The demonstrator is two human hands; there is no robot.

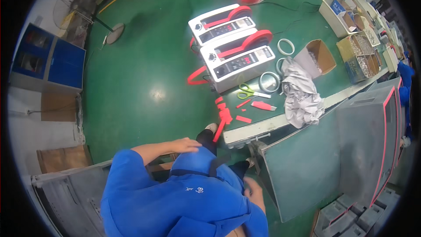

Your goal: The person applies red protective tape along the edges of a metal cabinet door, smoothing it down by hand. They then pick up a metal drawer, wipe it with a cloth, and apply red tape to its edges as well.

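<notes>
Left hand palm hidden, right hand curled — can't tell either grip. Keep knuckles clear of grey panel.

bench ahead and right of left hand, on it two machines, nearer scissors and cutter, cloth right of these, panel right of right hand, cabinet far left
</notes>
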